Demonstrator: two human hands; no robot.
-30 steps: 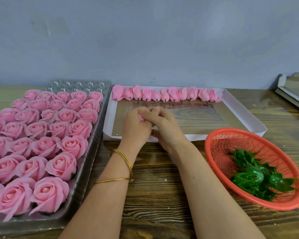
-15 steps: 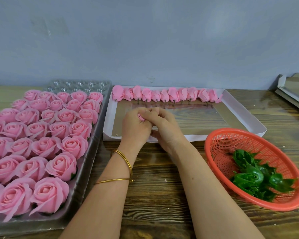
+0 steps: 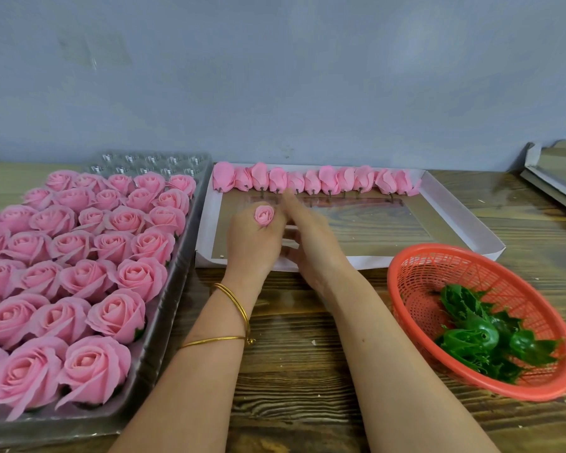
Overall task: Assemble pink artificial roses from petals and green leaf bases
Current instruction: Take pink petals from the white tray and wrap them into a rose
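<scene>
My left hand (image 3: 254, 243) grips a small pink rose bud (image 3: 264, 215) that sticks up from between its fingers, over the near left part of the white shallow box (image 3: 464, 223). My right hand (image 3: 307, 237) lies right beside it with fingers stretched forward, one fingertip touching the row of pink petal pieces (image 3: 314, 179) lined along the box's far edge; it holds nothing I can see. Green leaf bases (image 3: 481, 338) lie in the red mesh basket (image 3: 415, 266) at the right.
A clear plastic tray (image 3: 164, 325) packed with several finished pink roses (image 3: 102, 308) fills the left. Both stand on a dark wooden table (image 3: 294, 371) against a grey wall. Stacked flat trays (image 3: 559, 171) sit at the far right edge.
Both hands were clasped together around the bud. Now my right hand has let go and stretched forward to the petal row, and the bud shows fully in my left hand.
</scene>
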